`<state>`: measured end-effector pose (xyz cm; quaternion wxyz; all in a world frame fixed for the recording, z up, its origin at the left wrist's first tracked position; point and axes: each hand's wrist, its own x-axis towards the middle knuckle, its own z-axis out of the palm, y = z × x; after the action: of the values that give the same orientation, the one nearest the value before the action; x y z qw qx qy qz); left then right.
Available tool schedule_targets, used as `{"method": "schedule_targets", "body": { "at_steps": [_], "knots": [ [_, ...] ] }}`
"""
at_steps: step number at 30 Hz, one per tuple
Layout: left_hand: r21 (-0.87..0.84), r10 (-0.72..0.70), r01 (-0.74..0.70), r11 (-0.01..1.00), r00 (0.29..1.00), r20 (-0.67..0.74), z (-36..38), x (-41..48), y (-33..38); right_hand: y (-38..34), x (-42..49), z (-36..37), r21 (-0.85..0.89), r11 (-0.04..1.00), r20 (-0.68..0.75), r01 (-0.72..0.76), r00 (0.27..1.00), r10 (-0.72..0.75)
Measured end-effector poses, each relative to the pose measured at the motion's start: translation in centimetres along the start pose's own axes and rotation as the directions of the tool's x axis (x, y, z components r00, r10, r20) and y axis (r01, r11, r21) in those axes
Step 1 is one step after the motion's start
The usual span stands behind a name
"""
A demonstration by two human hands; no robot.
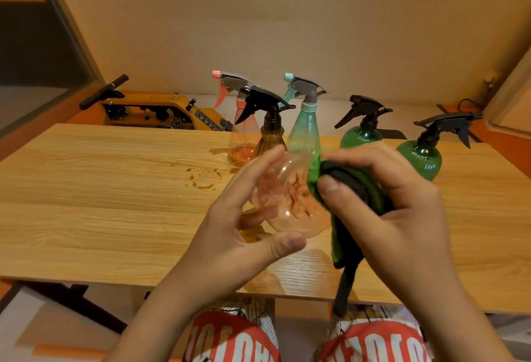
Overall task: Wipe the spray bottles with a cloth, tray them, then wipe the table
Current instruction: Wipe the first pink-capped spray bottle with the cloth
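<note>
My left hand [244, 218] grips a clear pinkish spray bottle [290, 201] by its round base, tipped on its side above the wooden table [115, 189]. My right hand [385, 198] holds a green and black cloth [353, 186] wrapped around the bottle's upper part; the bottle's head is hidden under the cloth. A tail of the cloth hangs down past the table's front edge. Standing at the back are a pink bottle [241, 143], a brown bottle [271, 134], a mint bottle [304, 129] and two dark green bottles [360, 134] [421, 155].
Brownish spill marks [202, 179] stain the table left of the bottles. A yellow machine with a black handle [155, 112] sits behind the table's far left edge. My knees in red and white shorts [304, 338] are under the front edge. No tray is in view.
</note>
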<state>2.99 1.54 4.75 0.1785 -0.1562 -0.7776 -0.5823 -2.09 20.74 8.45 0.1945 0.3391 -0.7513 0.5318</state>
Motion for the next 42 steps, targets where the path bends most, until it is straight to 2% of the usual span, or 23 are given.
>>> {"method": "schedule_targets", "body": {
  "at_steps": [3, 6, 10, 14, 17, 21, 27, 32, 38, 42],
  "knots": [
    [0.002, 0.006, -0.006, 1.0, 1.0, -0.023, -0.4, 0.3, -0.1, 0.4, -1.4, 0.0, -0.026, 0.998, 0.085, 0.051, 0.995, -0.049],
    [0.012, 0.004, -0.004, 1.0, 1.0, -0.003, 0.0, 0.2, -0.1, 0.7, -2.0, -0.5, -0.05, 0.997, 0.082, 0.06, 0.995, -0.056],
    [-0.025, 0.013, -0.012, 1.0, 1.0, 0.018, 1.1, 0.0, 0.1, 0.7, -1.3, -0.7, -0.092, 0.996, -0.062, 0.015, 0.998, -0.021],
    [-0.074, 0.034, -0.035, 0.997, 0.999, -0.012, 1.0, 0.2, 0.4, 0.7, -1.0, -0.2, 0.05, 0.992, -0.181, -0.112, 0.976, 0.119],
    [-0.138, 0.022, -0.029, 0.99, 0.998, -0.052, 0.2, 0.5, 0.4, 0.8, -1.7, 0.4, 0.199, 0.957, -0.142, -0.21, 0.96, 0.24],
    [-0.145, 0.018, -0.021, 0.989, 1.0, -0.02, 0.0, 0.3, 0.2, 1.5, -1.9, 0.3, 0.3, 0.896, -0.043, -0.328, 0.933, 0.356],
    [-0.144, 0.006, 0.007, 0.99, 0.996, 0.092, 0.0, -0.3, 0.1, 1.8, -0.7, -0.3, 0.298, 0.847, 0.106, -0.441, 0.897, 0.43],
    [-0.137, -0.027, 0.052, 0.989, 0.983, 0.181, -0.1, -0.4, -0.2, 2.4, -0.8, -0.2, 0.286, 0.784, 0.251, -0.551, 0.833, 0.493],
    [-0.179, -0.064, 0.093, 0.979, 0.985, 0.163, 0.9, -0.3, -0.4, 2.5, -1.3, 0.3, 0.37, 0.752, 0.211, -0.546, 0.838, 0.504],
    [-0.159, -0.067, 0.073, 0.985, 0.997, 0.044, 1.8, 0.3, -0.3, 2.5, -1.7, 0.5, 0.396, 0.741, 0.183, -0.542, 0.837, 0.515]
  ]
}}
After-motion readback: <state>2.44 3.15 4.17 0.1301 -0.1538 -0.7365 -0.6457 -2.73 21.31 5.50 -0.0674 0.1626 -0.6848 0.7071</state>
